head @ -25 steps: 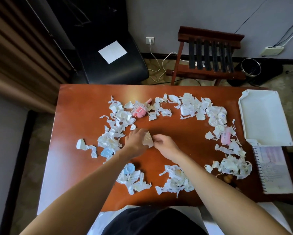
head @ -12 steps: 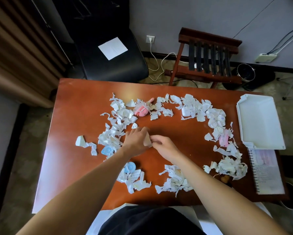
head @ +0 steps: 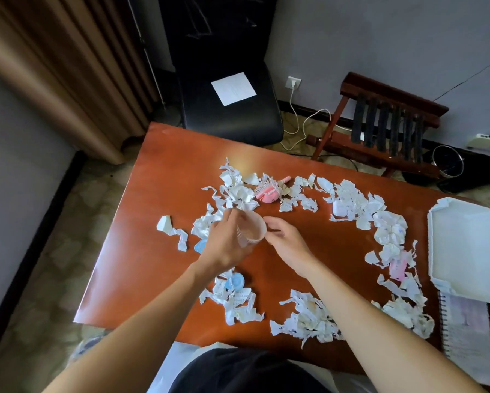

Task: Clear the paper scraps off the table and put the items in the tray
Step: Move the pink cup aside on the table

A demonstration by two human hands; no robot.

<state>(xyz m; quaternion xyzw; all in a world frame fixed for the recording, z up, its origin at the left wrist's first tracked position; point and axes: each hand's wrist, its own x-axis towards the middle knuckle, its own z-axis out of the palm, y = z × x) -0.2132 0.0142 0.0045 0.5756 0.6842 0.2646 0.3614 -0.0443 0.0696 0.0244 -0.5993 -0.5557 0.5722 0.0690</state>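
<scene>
Lifted since a moment ago, the clear cup (head: pixel 251 232) is tilting above the table (head: pixel 153 236), my left hand (head: pixel 227 245) wrapping it. My right hand (head: pixel 287 245) is pinching something I cannot make out; the tray (head: pixel 465 251) is sitting far right.

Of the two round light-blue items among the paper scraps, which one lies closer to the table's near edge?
The round light-blue item just right of the left forearm, fully visible. The other lies farther back, partly hidden by the left hand.

At frame centre the left hand (head: pixel 227 245) grips a clear plastic cup (head: pixel 251 232), mouth tipped right toward the right hand (head: pixel 286 245). Paper scraps (head: pixel 385 231) ring the table (head: pixel 153 251). A white tray (head: pixel 470 245) sits at right edge.
</scene>
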